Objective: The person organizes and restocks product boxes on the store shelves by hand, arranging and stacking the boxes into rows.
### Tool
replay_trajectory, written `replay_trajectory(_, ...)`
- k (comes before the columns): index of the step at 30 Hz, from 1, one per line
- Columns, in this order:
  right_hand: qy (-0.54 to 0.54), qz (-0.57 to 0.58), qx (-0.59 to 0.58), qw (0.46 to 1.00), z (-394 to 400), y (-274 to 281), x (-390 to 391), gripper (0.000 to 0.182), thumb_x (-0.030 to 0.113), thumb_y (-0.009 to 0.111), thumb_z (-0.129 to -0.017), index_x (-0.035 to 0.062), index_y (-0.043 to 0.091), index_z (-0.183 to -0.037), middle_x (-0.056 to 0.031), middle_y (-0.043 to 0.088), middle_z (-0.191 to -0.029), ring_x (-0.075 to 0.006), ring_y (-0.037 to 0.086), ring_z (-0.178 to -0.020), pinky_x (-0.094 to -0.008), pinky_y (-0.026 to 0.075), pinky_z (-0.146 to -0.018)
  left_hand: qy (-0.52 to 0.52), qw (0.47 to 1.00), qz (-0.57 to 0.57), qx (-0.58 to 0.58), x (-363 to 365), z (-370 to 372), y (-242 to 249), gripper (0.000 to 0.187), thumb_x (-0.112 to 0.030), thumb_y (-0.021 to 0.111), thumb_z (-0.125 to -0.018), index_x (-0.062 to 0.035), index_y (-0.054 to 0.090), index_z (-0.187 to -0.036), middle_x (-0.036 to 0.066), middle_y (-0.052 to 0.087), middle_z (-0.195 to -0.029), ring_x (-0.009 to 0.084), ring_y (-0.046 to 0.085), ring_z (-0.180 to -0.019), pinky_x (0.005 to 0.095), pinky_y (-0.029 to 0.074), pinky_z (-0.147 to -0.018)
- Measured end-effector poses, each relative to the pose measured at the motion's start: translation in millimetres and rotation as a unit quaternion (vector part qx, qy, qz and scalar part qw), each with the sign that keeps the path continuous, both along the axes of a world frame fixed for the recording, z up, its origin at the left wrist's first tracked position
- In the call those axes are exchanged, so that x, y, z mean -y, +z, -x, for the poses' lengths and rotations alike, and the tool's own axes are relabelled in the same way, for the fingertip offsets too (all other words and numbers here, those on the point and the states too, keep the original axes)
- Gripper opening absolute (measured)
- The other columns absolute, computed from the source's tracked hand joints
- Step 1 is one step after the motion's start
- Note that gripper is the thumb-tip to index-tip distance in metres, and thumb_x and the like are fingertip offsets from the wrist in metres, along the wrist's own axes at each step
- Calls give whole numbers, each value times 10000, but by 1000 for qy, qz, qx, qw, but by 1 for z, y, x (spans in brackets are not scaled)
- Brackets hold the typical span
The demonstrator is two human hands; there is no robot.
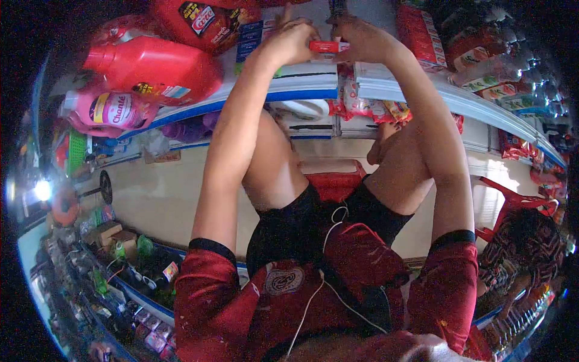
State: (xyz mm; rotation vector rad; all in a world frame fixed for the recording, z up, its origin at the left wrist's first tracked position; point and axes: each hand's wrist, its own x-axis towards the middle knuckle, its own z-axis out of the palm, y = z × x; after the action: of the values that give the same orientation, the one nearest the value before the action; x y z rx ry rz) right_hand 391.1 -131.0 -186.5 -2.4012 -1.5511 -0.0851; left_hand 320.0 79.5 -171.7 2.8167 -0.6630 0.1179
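Both my hands reach onto a white shelf with a blue edge at the top centre. A small red box (329, 46) lies between them. My left hand (292, 41) is at its left end with fingers bent, and my right hand (362, 41) curls at its right end; both touch the box. Blue boxes (248, 42) stand just left of my left hand. To the right of my right hand is a row of red boxes (424, 39). Large red bottles (160, 67) lie farther left on the shelf.
A pink bottle (114, 111) sits at the shelf's left end. Red packets (362, 105) fill the space below the shelf edge. Clear bottles (494, 66) stand at right. A person (522, 247) is beside a red chair (503, 196) at the lower right.
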Motion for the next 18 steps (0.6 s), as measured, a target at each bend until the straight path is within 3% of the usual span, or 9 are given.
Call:
replay_trajectory(1, 1, -2, -1, 1000, 1, -2, -8, 479, 313, 775, -687, 19, 625, -1035, -202, 513, -1282, -366, 508, -1171, -402, 414, -982, 10, 1000, -25, 12, -5, 6, 5, 354, -338, 748, -671, -92, 719, -924, 160, 664, -1022, 284, 573, -1111, 513, 102, -1156)
replay_trajectory(2, 25, -2, 10, 1000, 2, -4, -16, 488, 305, 778, -681, 15, 618, -1040, -205, 519, -1268, -363, 511, -1165, -403, 420, -968, 25, 997, -37, -69, -9, 4, 6, 395, -357, 775, -649, -98, 714, -940, 148, 631, -1124, 329, 427, -1279, 540, 55, -1151)
replay_trajectory(5, 37, 20, -11, 999, 10, 0, -32, 502, 306, 783, -675, 13, 611, -1045, -205, 544, -1217, -360, 528, -1136, -406, 435, -937, 41, 997, -41, -46, -23, 13, -2, 453, -384, 796, -633, -124, 708, -993, 141, 602, -1190, 417, 249, -1368, 547, 53, -1148)
replay_trajectory(6, 24, 42, -41, 998, 15, 7, -36, 505, 314, 784, -677, 16, 610, -1045, -202, 562, -1182, -361, 542, -1112, -410, 444, -920, 43, 997, -40, -47, -26, 15, -2, 453, -384, 796, -633, -124, 708, -993, 141, 602, -1190, 417, 249, -1368, 547, 53, -1148)
replay_trajectory(8, -3, 87, -101, 991, 23, 19, -41, 512, 332, 787, -679, 21, 608, -1044, -197, 600, -1111, -362, 570, -1065, -416, 461, -885, 46, 995, -88, -20, -29, 20, -2, 475, -409, 790, -673, -146, 679, -1053, 190, 604, -1111, 354, 457, -1209, 457, 296, -1074)
replay_trajectory(9, -18, 110, -130, 985, 24, 19, -42, 515, 340, 789, -680, 24, 607, -1043, -194, 618, -1076, -363, 583, -1041, -419, 470, -868, 47, 995, -87, -21, -29, 20, -2, 475, -409, 790, -673, -146, 679, -1053, 190, 604, -1111, 354, 457, -1209, 457, 296, -1074)
replay_trajectory(11, -17, 101, -142, 985, 25, 19, -42, 528, 357, 789, -681, 27, 603, -1050, -191, 629, -1042, -363, 596, -1010, -420, 476, -852, 86, 987, -88, -98, -28, 17, -1, 518, -406, 819, -603, -207, 699, -1066, 126, 512, -1348, 451, 110, -1397, 597, 50, -1123)
replay_trajectory(15, -32, 89, -232, 968, 22, 9, -42, 556, 388, 796, -671, 34, 602, -1053, -175, 645, -996, -352, 619, -963, -416, 484, -830, 71, 988, -103, -93, -34, 14, -5, 516, -414, 818, -605, -225, 699, -1070, 129, 456, -1410, 454, 60, -1409, 622, 27, -1114)
replay_trajectory(18, -30, 43, -204, 978, 23, 2, -40, 565, 406, 801, -660, 45, 606, -1049, -167, 647, -994, -344, 622, -957, -415, 484, -829, 59, 986, -120, -100, -34, 14, -4, 541, -419, 820, -604, -229, 691, -1094, 140, 403, -1450, 445, 9, -1420, 629, 1, -1110)
